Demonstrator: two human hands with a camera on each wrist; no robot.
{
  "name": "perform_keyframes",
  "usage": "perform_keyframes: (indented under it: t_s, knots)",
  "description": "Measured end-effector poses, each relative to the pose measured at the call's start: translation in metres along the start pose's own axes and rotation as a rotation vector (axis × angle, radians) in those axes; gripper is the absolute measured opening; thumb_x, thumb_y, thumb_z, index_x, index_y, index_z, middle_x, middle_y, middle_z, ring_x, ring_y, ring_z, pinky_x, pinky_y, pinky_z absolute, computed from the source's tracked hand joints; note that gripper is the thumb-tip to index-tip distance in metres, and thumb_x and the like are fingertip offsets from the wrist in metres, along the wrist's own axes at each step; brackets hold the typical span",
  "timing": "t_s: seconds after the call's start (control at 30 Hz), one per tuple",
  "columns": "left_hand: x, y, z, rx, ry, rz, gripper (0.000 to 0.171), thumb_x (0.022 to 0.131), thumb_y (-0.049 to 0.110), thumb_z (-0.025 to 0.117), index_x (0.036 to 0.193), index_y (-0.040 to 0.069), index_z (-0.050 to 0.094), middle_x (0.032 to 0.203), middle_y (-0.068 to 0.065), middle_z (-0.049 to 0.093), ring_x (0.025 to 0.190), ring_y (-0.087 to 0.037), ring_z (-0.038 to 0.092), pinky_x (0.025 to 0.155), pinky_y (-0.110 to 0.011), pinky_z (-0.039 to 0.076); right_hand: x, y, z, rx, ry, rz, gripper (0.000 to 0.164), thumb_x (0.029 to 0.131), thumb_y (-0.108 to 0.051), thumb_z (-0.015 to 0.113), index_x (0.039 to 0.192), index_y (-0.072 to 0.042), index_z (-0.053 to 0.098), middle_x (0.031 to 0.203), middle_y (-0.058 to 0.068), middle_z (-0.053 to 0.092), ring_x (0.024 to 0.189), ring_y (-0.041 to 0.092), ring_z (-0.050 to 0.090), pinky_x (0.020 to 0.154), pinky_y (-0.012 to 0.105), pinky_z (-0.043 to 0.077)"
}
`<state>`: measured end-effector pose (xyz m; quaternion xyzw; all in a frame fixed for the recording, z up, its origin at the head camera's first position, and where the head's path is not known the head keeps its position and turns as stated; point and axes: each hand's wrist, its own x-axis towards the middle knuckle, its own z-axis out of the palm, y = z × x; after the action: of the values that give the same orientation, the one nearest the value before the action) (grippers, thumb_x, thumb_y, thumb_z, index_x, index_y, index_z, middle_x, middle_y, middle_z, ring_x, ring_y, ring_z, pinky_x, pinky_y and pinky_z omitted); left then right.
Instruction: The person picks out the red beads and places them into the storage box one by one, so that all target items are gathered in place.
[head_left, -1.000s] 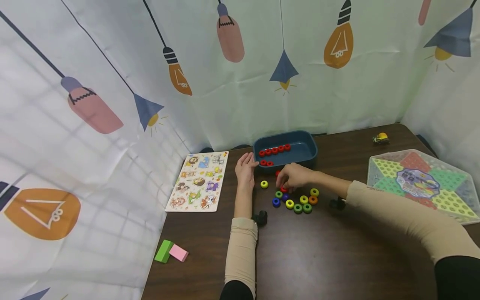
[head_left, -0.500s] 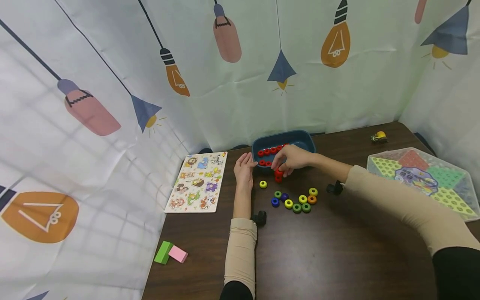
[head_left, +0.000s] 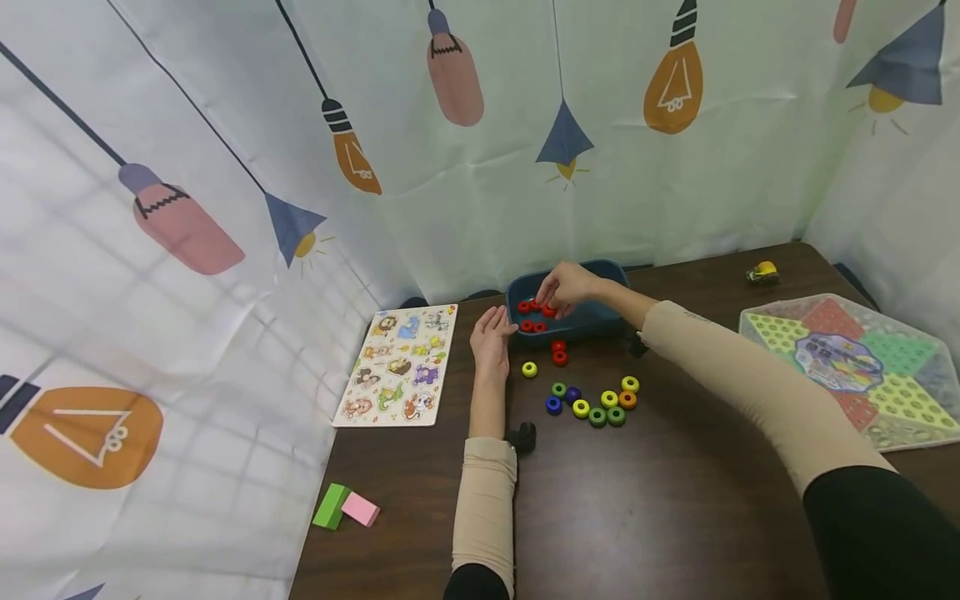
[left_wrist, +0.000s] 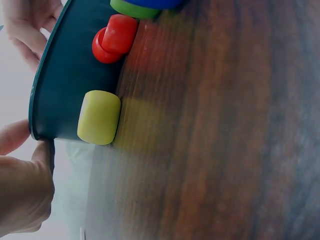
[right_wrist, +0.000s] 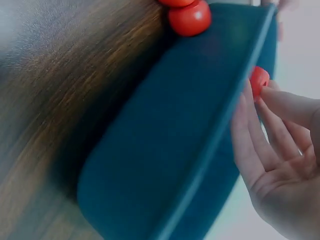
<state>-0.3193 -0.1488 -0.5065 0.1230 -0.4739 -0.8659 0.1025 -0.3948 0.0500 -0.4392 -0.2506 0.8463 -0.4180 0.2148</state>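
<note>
My right hand point(head_left: 570, 287) reaches over the blue tray point(head_left: 611, 321) and pinches a red bead point(right_wrist: 259, 80) between thumb and fingers, just inside the rim. Several other red ring-shaped beads point(head_left: 527, 326) lie in the left part of the tray. My left hand point(head_left: 491, 342) touches the tray's left end, its fingers extended along the side and the thumb at the corner. Outside the front wall are two red beads point(head_left: 559, 358), touching each other. A yellow bead point(left_wrist: 99, 117) sits by that wall, near my left hand.
Several green, blue, yellow and orange beads point(head_left: 597, 417) lie in front of the tray. An animal puzzle board point(head_left: 397, 367) is at left, with green point(head_left: 331, 507) and pink blocks point(head_left: 361, 509) nearer. At right are a hexagonal game box point(head_left: 847, 367) and a small yellow toy point(head_left: 763, 272).
My right hand has picked up a red bead from near the coloured beads and carried it up and back, over the front rim into the tray. My left hand has stayed at the tray's end.
</note>
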Motion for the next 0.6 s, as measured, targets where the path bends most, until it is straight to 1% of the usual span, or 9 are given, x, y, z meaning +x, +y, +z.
perform_keyframes:
  t_s: [0.07,0.17,0.3,0.37,0.43,0.53,0.6]
  knots:
    - [-0.001,0.000,0.000,-0.005,-0.006,-0.003,0.064,0.078,-0.028,0.056,0.136,-0.004,0.046,0.141,-0.025,0.049,0.132,-0.029,0.049,0.109,-0.046,0.039,0.007,0.006,0.003,-0.019,0.005,0.023,0.025,0.090,0.001,0.062,0.114,0.001,0.070,0.100,0.011,0.073,0.078,0.031,0.073,0.073,0.045,0.061]
    - [0.000,-0.001,-0.001,-0.009,-0.009,-0.001,0.063,0.078,-0.028,0.056,0.136,-0.004,0.046,0.142,-0.026,0.048,0.132,-0.029,0.049,0.109,-0.046,0.040,0.014,0.015,0.008,-0.041,0.008,0.055,0.026,0.088,0.004,0.060,0.111,-0.001,0.071,0.100,0.011,0.073,0.079,0.030,0.073,0.073,0.044,0.061]
    - [0.001,-0.002,-0.002,-0.008,-0.006,-0.004,0.064,0.077,-0.028,0.057,0.135,-0.003,0.047,0.141,-0.025,0.050,0.131,-0.028,0.051,0.108,-0.045,0.041,0.018,0.023,0.012,-0.077,-0.007,0.067,0.035,0.082,0.010,0.056,0.111,-0.003,0.072,0.105,0.013,0.073,0.081,0.029,0.073,0.074,0.044,0.060]
    - [0.001,-0.002,-0.002,0.000,-0.007,-0.004,0.063,0.078,-0.027,0.057,0.135,-0.002,0.048,0.140,-0.023,0.051,0.130,-0.027,0.051,0.108,-0.044,0.042,0.017,0.025,0.012,-0.081,-0.012,0.052,0.040,0.080,0.012,0.054,0.113,-0.002,0.071,0.109,0.014,0.072,0.083,0.030,0.072,0.074,0.045,0.060]
    - [0.001,-0.001,-0.002,0.000,-0.010,-0.001,0.063,0.078,-0.027,0.056,0.136,-0.002,0.047,0.139,-0.023,0.052,0.131,-0.027,0.051,0.108,-0.044,0.041,0.012,0.023,0.011,-0.064,-0.008,0.033,0.039,0.080,0.013,0.056,0.114,-0.001,0.070,0.111,0.016,0.071,0.085,0.032,0.072,0.075,0.046,0.060]
    - [0.001,-0.001,-0.002,-0.008,-0.012,0.004,0.064,0.077,-0.028,0.056,0.136,-0.003,0.047,0.138,-0.023,0.052,0.130,-0.028,0.051,0.108,-0.043,0.042,-0.001,0.016,0.007,-0.052,0.009,-0.021,0.035,0.083,0.010,0.060,0.115,0.000,0.069,0.113,0.018,0.070,0.086,0.034,0.071,0.075,0.046,0.060]
    - [0.000,-0.001,-0.002,-0.009,-0.010,0.004,0.064,0.077,-0.028,0.056,0.135,-0.004,0.047,0.138,-0.024,0.052,0.130,-0.028,0.051,0.107,-0.042,0.042,-0.011,0.009,0.007,-0.067,0.025,-0.074,0.030,0.087,0.006,0.062,0.114,-0.001,0.070,0.110,0.019,0.070,0.085,0.032,0.071,0.073,0.043,0.061]
